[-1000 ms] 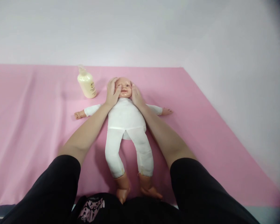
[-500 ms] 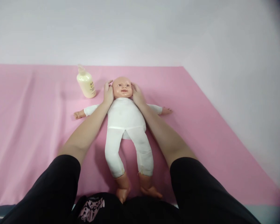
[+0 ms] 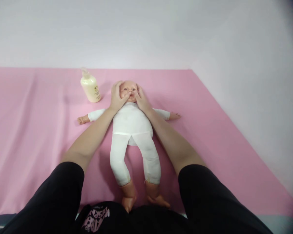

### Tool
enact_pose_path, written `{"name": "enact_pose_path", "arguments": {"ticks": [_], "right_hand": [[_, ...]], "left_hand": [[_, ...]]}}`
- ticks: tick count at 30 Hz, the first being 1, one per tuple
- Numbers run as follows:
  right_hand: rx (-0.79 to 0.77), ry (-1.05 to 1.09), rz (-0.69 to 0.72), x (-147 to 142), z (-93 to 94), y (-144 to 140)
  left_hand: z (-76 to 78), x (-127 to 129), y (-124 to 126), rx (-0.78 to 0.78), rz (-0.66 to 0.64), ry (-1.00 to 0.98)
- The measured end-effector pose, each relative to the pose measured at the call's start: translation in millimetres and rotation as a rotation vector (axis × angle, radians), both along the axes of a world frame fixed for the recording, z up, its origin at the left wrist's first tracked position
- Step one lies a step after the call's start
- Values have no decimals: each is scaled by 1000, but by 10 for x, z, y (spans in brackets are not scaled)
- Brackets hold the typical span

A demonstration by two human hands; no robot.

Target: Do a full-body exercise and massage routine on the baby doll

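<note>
A baby doll (image 3: 132, 120) in a white cloth suit lies on its back, arms spread and bare feet toward me. My left hand (image 3: 117, 97) cups one side of its head, fingers curved round the temple and thumb on the cheek beside the mouth. On the other side, my right hand (image 3: 143, 99) holds the head the same way, its thumb by the mouth. Both thumb tips nearly meet at the doll's lips and cover part of its lower face. The fingertips behind the head are partly hidden.
A pump bottle (image 3: 90, 88) of pale yellow liquid stands left of the doll's head. A pink cloth (image 3: 210, 156), creased at the left, covers the surface. Beyond it rises a white wall (image 3: 146, 35), which also runs along the right.
Both thumbs have moved from the sides of the doll's head inward onto its cheeks near the mouth. My left fingers now curve higher over the head. Doll and bottle stay put.
</note>
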State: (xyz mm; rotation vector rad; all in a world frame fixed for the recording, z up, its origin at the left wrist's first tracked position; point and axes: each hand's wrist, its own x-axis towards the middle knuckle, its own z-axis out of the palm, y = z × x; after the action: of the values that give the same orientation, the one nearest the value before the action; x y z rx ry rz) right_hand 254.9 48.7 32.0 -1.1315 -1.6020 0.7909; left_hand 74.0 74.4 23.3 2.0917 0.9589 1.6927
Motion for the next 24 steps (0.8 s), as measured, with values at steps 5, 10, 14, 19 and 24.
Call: {"name": "enact_pose_path", "arguments": {"ticks": [5,10,14,19,24], "right_hand": [[8,-5,41,13,-9,1],[-8,2,0,-8,5,-17],[-6,48,-51,-30,10,-14],[6,64,-94,-15,-3,22],[41,132,-85,10,-76,107]], "left_hand": [[9,1,-12,12,10,32],[-13,-4,-7,15,-5,20],[-20,-2,-5,13,4,9],[-31,5,9,-28,-14,-46],[-197,-6,251,-244,-23,-307]]}}
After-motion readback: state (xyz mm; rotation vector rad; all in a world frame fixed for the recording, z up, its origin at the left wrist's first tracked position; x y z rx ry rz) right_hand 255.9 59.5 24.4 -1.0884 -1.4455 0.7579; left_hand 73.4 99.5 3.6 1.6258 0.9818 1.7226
